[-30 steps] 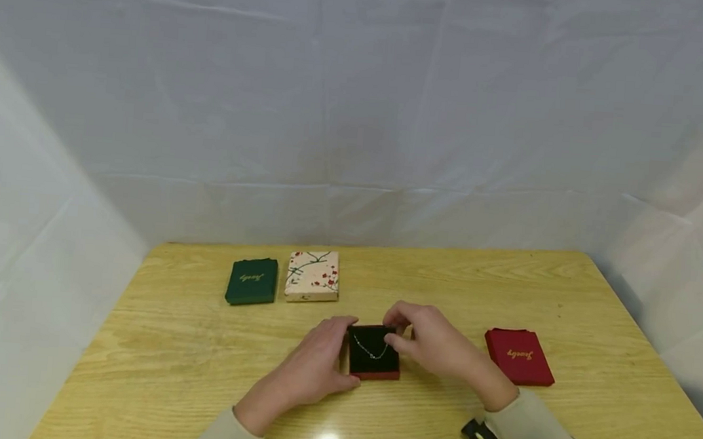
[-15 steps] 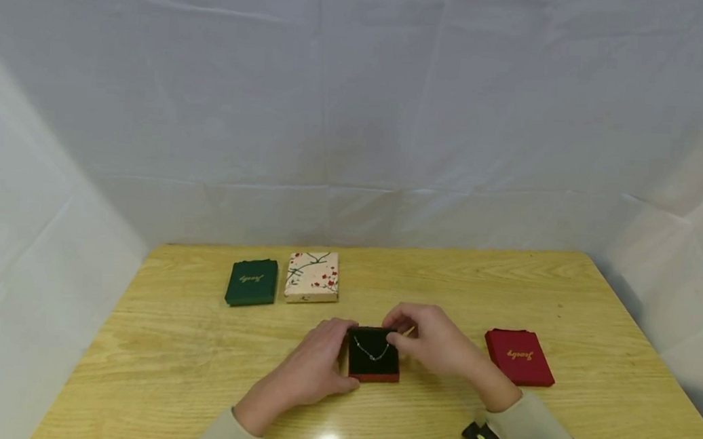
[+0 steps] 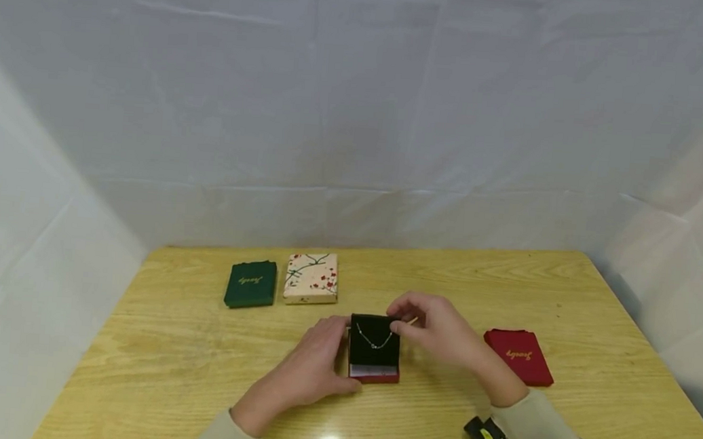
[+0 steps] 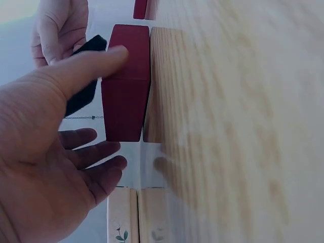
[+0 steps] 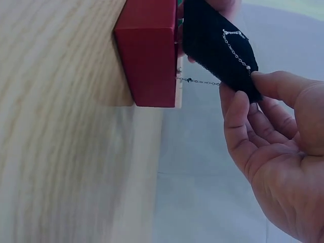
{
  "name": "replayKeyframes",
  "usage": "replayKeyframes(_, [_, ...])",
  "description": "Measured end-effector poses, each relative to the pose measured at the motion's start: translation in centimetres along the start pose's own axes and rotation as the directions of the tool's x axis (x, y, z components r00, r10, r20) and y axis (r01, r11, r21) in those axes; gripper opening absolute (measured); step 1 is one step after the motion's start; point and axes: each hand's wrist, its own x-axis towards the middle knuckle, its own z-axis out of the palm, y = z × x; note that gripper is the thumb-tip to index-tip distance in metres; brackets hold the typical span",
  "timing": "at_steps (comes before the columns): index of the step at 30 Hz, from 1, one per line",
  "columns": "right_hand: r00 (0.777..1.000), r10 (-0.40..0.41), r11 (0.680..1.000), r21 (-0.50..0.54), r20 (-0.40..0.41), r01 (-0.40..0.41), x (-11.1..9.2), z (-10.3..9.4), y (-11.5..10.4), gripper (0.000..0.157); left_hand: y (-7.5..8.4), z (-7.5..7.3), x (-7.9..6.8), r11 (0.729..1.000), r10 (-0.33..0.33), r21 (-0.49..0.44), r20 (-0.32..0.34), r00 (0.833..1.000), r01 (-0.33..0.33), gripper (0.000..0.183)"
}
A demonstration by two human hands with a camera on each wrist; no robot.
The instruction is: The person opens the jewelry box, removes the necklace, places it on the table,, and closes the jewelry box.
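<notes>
Now the right hand (image 3: 432, 326) pinches a tilted black pad (image 3: 374, 331), necklace (image 3: 374, 346) across it — the left hand (image 3: 311, 361) has fingers around a red box (image 5: 152, 61).

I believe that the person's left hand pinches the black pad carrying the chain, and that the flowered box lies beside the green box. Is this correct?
Not entirely: it is the right hand that pinches the black pad carrying the chain, as the right wrist view shows. The flowered box does lie beside the green box.
</notes>
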Motion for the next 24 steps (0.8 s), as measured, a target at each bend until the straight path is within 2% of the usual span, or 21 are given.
replayKeyframes(6, [1.000,-0.004,1.000,0.007,-0.013,0.004,0.1,-0.4,-0.1,0.014,0.2,-0.2,-0.1,0.996,-0.042,-0.081,-0.021,0.999,0.040,0.101])
replayKeyframes(10, [1.000,-0.004,0.999,0.039,-0.005,0.005,0.1,-0.6,-0.3,0.015,0.6,-0.7,-0.1,0.978,-0.081,-0.195,-0.031,0.996,0.074,0.085])
replayKeyframes(17, [1.000,0.013,0.997,0.077,0.013,-0.014,0.1,-0.7,-0.4,0.020,1.1,-1.4,0.0,0.912,-0.156,-0.386,-0.018,0.988,0.137,0.046])
replayKeyframes(24, [1.000,0.011,0.989,0.146,0.022,-0.014,0.2,-0.7,0.0,0.023,1.8,-1.6,0.1,0.833,-0.195,-0.524,0.023,0.981,0.178,0.042])
